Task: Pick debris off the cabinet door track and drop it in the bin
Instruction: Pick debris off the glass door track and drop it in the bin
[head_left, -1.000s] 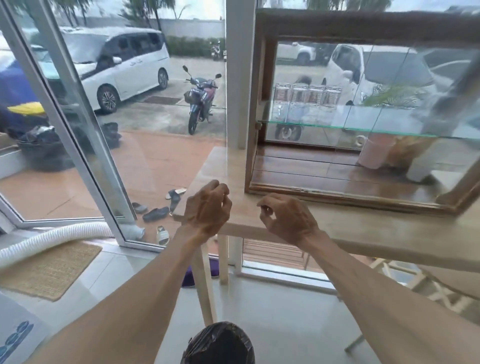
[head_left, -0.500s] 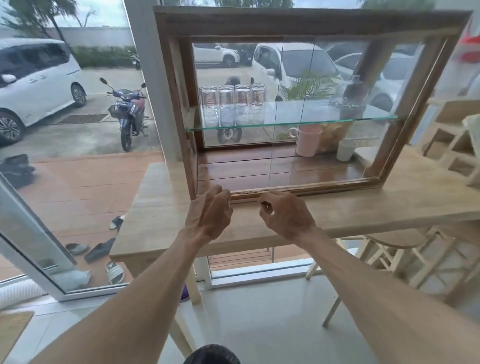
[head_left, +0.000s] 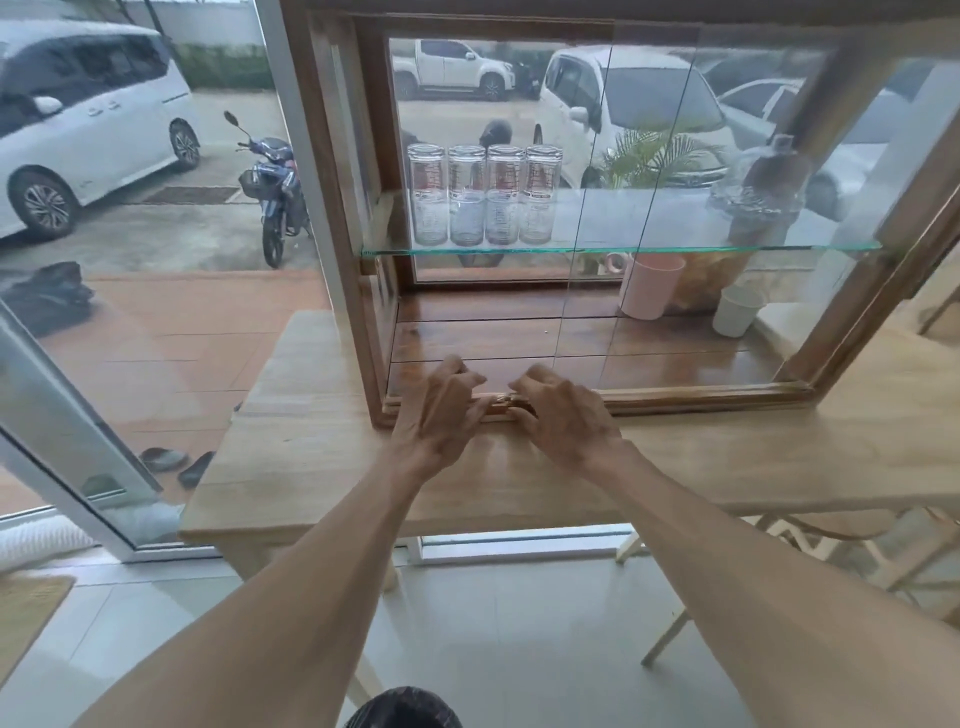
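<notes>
A wooden glass-fronted cabinet stands on a pale wooden table (head_left: 311, 467). Its door track (head_left: 701, 397) runs along the bottom front edge. My left hand (head_left: 441, 410) and my right hand (head_left: 566, 415) are side by side at the left part of the track, fingers curled down with the tips on it. A small brownish bit (head_left: 501, 399) shows on the track between the two hands. The fingertips hide whether either hand grips any debris. The bin (head_left: 405, 709), lined with a black bag, is on the floor below me at the bottom edge.
Several upturned glasses (head_left: 483, 197) stand on the cabinet's glass shelf (head_left: 623, 250). A pink cup (head_left: 652, 286) and a white cup (head_left: 737, 310) sit on the cabinet floor. A sliding glass pane (head_left: 613, 208) covers the right half. A folding chair (head_left: 779, 561) is under the table, right.
My view has moved closer to the cabinet. Both hands have gone forward from the table's edge onto the door track, and the fingers have curled down onto it.
</notes>
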